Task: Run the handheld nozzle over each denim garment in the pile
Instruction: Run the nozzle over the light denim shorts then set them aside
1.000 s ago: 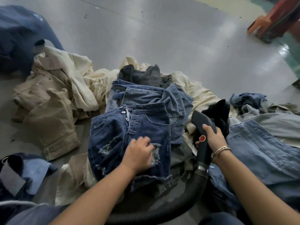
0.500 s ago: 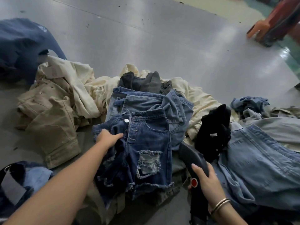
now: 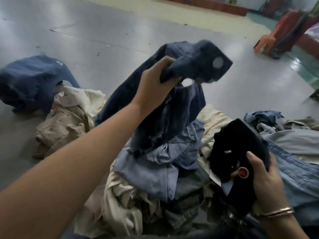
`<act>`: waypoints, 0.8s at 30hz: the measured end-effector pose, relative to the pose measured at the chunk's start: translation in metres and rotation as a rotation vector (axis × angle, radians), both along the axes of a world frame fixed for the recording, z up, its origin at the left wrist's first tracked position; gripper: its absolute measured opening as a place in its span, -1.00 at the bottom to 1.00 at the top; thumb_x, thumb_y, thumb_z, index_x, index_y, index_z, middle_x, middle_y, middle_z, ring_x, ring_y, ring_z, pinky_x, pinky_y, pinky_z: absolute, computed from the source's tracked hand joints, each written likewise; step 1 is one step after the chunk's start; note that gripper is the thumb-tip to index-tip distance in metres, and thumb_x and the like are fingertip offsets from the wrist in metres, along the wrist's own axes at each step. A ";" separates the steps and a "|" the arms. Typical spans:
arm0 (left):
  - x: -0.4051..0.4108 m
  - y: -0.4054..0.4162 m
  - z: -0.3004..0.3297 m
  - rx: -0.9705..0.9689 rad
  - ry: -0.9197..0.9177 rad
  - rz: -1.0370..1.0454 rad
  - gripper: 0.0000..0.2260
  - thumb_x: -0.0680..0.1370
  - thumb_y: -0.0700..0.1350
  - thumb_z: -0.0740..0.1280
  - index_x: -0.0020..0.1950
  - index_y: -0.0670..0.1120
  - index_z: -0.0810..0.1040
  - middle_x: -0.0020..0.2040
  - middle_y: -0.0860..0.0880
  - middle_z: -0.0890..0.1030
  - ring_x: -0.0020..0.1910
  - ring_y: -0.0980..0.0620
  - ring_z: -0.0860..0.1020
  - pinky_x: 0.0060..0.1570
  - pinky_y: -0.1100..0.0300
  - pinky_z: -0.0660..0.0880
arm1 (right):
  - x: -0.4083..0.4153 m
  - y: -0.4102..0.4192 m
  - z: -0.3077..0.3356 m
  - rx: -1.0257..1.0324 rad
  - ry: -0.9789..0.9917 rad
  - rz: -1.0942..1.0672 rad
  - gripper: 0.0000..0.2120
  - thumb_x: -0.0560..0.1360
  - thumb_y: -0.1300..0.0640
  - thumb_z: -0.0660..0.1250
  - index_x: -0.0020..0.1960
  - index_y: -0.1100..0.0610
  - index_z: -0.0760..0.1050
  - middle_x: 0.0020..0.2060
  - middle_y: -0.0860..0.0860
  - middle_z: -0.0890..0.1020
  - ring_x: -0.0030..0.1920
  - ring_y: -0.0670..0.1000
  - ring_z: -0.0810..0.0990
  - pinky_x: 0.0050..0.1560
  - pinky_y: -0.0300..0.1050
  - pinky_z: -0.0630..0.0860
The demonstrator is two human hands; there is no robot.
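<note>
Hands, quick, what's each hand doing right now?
Left hand: closed, holding dark denim shorts lifted above the pile.
Right hand: closed around the black nozzle.

Grey floor (image 3: 110,23) bears a seemingly mixed clothes pile (image 3: 155,178).

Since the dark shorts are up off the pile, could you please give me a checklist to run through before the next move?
1. Left hand grips the dark denim shorts firmly: ok, fingers closed on the waistband.
2. Shorts clear of the pile: not ok, the frayed hem looks to be touching the light blue denim below.
3. Right hand holds the nozzle: ok.
4. Thumb near the red button: ok, beside it; pressed or not, cannot tell.
5. Nozzle mouth aimed at the shorts: cannot tell, it is dark and blurred.
6. Hose free of garments: cannot tell.
</note>
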State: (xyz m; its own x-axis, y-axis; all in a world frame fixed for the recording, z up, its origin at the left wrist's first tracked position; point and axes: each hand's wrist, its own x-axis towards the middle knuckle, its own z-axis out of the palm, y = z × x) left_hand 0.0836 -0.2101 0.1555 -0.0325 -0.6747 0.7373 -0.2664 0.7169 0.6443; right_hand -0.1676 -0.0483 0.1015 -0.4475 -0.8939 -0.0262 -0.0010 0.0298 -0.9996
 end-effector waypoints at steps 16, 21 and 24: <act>0.043 0.081 -0.212 0.842 -0.645 0.494 -0.22 0.40 0.29 0.38 0.47 -0.07 0.24 0.40 -0.10 0.26 0.35 -0.13 0.32 0.28 -0.05 0.36 | 0.013 0.030 -0.049 0.241 -0.030 0.136 -0.78 0.46 0.14 0.38 0.05 -0.10 0.50 -0.33 0.02 0.63 -0.51 0.06 0.54 -0.52 -0.12 0.52; 0.012 0.056 -0.226 1.031 -0.199 0.431 -0.20 0.41 -0.01 0.48 0.48 0.04 0.04 0.44 -0.12 0.26 0.32 -0.14 0.37 0.20 0.03 0.39 | 0.014 0.028 -0.057 0.228 0.014 0.169 -0.73 0.48 0.25 0.36 0.09 -0.04 0.47 -0.27 0.06 0.60 -0.51 -0.04 0.56 -0.52 -0.26 0.49; -0.013 0.052 -0.222 1.038 0.428 0.561 -0.70 0.54 -0.13 0.34 0.26 -0.06 0.41 0.13 -0.12 0.57 0.08 -0.15 0.53 0.00 0.13 0.41 | 0.014 0.024 -0.058 0.235 0.023 0.172 -0.73 0.49 0.27 0.35 0.12 0.01 0.46 -0.22 0.10 0.61 -0.52 -0.10 0.57 -0.51 -0.35 0.46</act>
State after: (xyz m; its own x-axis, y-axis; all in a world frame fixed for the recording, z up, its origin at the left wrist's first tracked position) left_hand 0.0704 -0.1578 -0.0670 0.5572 -0.7860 -0.2680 -0.0010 -0.3234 0.9463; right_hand -0.1540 -0.0241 0.0440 -0.2932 -0.9272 -0.2333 -0.0483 0.2580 -0.9649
